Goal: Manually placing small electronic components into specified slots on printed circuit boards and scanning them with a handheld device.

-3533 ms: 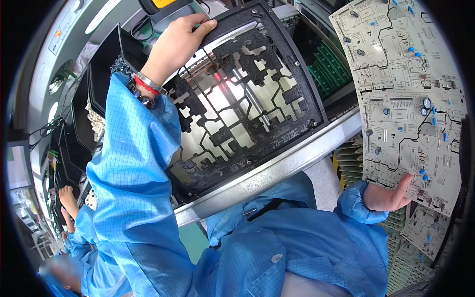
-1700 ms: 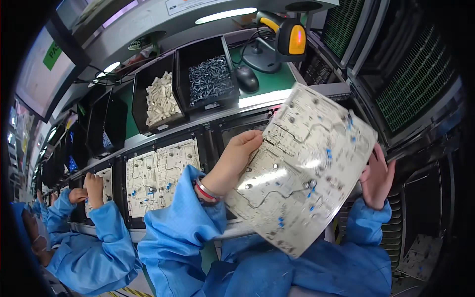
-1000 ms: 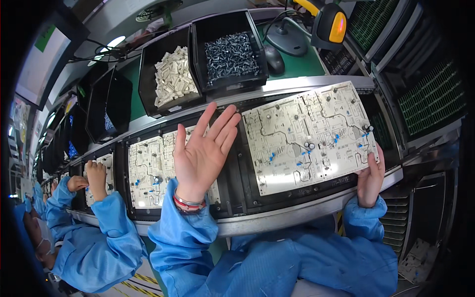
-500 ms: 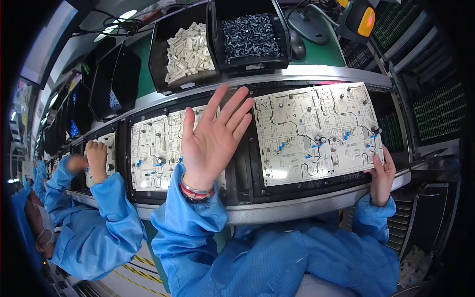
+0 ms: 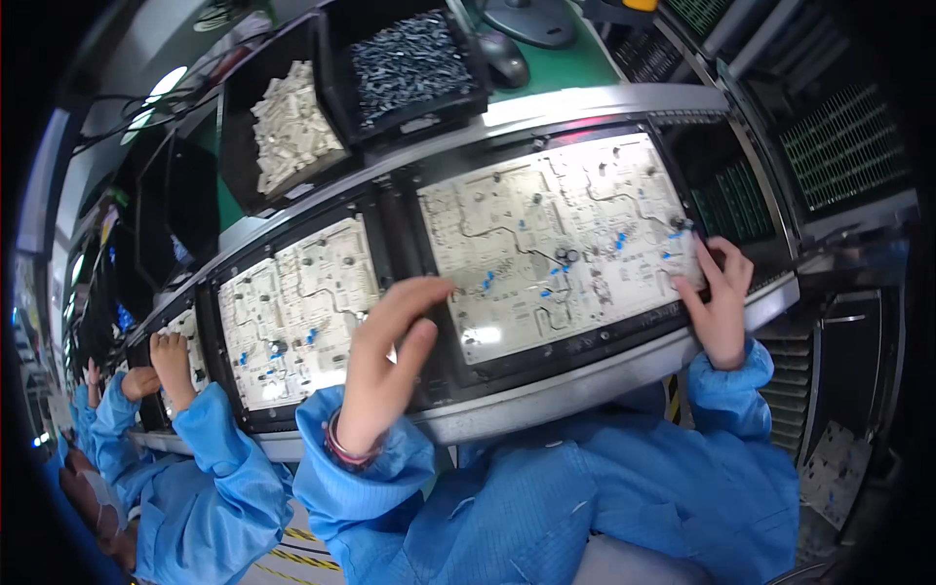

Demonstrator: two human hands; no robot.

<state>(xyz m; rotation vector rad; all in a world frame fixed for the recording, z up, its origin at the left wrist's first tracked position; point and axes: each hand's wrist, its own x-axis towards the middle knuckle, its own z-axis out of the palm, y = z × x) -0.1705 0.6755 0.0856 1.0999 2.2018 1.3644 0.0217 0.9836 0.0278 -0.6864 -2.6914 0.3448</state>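
Observation:
A white circuit board (image 5: 507, 263) with small black and blue parts lies in the black carrier frame (image 5: 444, 375) in front of me. My right hand (image 5: 720, 304) is at its right edge, thumb and forefinger spread and touching the board there. On the other side, my left hand (image 5: 385, 356) reaches toward the board's left edge. Its fingers are stretched out with the thumb apart, and nothing is in it. Whether its fingertips touch the board I cannot tell.
Another circuit board (image 5: 288, 312) lies to the left, near a co-worker's hand (image 5: 174, 369). Behind the metal rail (image 5: 604, 100) stand a bin of white parts (image 5: 292, 127) and a bin of dark parts (image 5: 409, 73). A computer mouse (image 5: 504, 60) is beside them. Green-slotted racks (image 5: 848, 146) stand right.
The circuit board has gone from tilted in my right hand to lying in the frame. My left hand has turned from palm up and come down toward its left edge. The view has shifted.

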